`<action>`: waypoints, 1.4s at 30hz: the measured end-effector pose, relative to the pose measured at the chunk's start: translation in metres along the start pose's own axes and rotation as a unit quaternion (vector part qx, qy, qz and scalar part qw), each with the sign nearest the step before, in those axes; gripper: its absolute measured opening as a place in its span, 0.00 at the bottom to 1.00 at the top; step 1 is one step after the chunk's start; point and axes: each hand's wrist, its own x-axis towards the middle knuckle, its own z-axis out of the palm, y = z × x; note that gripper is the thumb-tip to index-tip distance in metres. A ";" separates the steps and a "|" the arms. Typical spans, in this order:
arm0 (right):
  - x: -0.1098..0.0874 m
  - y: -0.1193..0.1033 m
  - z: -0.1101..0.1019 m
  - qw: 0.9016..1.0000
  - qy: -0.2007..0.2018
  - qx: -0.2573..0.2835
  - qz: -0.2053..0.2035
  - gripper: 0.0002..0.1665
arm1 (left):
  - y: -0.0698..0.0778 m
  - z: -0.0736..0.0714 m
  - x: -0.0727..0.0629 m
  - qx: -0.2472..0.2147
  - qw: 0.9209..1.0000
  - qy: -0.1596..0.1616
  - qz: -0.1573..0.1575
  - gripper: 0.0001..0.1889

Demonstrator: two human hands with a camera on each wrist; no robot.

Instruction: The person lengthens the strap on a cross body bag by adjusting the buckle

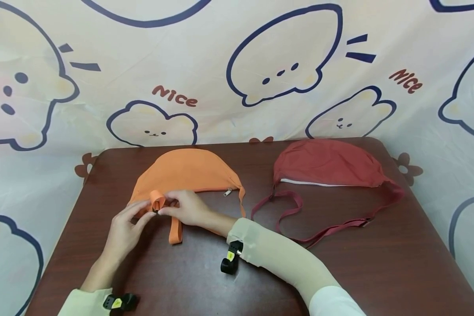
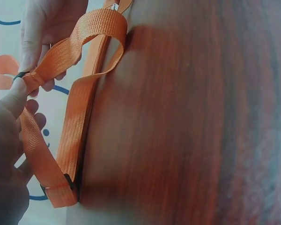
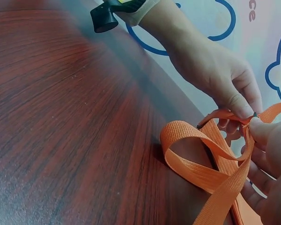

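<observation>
An orange waist bag (image 1: 189, 171) lies on the table, its zipper edge toward me. My left hand (image 1: 122, 230) and right hand (image 1: 189, 210) meet at its left front side. Between them, thumbs and fingers pinch the orange webbing strap (image 2: 77, 44) at a small black slider buckle (image 2: 21, 75). A short loop of strap (image 1: 158, 198) stands up above the fingertips. Lower on the webbing, another dark buckle (image 2: 69, 181) shows in the left wrist view. One strap fold (image 1: 175, 231) hangs below my right hand. Fingers partly hide the pinched buckle.
A dark red waist bag (image 1: 328, 162) with a white zipper lies at the back right, its strap (image 1: 328, 230) looped toward the front. The brown table (image 1: 379, 272) ends at a cartoon-printed cloth (image 1: 221, 118). Black wrist cameras sit on both sleeves.
</observation>
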 end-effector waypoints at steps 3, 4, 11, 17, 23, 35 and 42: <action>0.000 -0.001 -0.001 1.000 0.002 0.000 0.004 0.13 | 0.001 0.000 0.000 0.019 1.000 -0.006 -0.007 0.24; 0.000 -0.001 -0.001 1.000 0.003 0.000 0.006 0.14 | 0.001 -0.001 0.000 0.026 1.000 -0.008 -0.010 0.26; 0.000 0.000 -0.001 1.000 0.012 0.015 0.004 0.15 | 0.001 -0.002 0.001 0.054 0.998 -0.001 -0.020 0.26; 0.000 -0.001 -0.002 1.000 0.016 0.019 0.011 0.16 | 0.001 -0.003 0.002 0.052 0.998 0.007 -0.023 0.23; 0.001 -0.001 -0.001 1.000 0.014 0.008 0.008 0.17 | -0.001 -0.002 0.002 0.046 0.999 0.006 0.003 0.22; 0.000 -0.001 0.001 1.000 0.006 0.005 0.014 0.18 | 0.001 -0.002 0.001 0.039 0.999 -0.002 0.004 0.19; 0.000 -0.001 0.002 1.000 0.001 0.008 0.015 0.18 | 0.001 -0.002 0.000 0.035 0.999 -0.010 -0.003 0.17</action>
